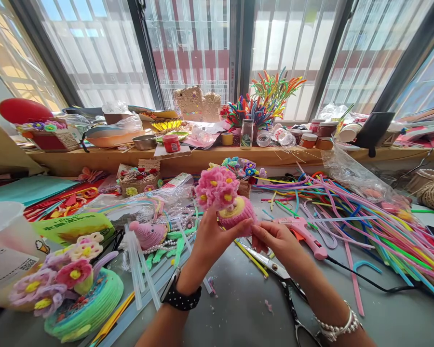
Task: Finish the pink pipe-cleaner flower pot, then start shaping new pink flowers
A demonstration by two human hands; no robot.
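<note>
My left hand [211,236] is wrapped round a pink pipe-cleaner flower pot [235,214] with a yellow top. Pink fuzzy flowers with yellow centres [217,187] rise from it. The fingers of my right hand [271,237] pinch at the pot's lower right side; whatever is between those fingertips is hidden. Just below my right hand lie scissors [271,265] with black handles, beside a yellow-green pipe cleaner [253,260]. A pink glue gun [305,233] rests behind my right hand, its black cord running right.
Loose pipe cleaners [369,226] cover the right side. On the left stand a green pot with purple flowers [83,299] and a large paper cup [7,250]. Glue sticks [137,270] and a pink knitted figure [148,234] lie nearby. Jars line the wooden sill [130,161].
</note>
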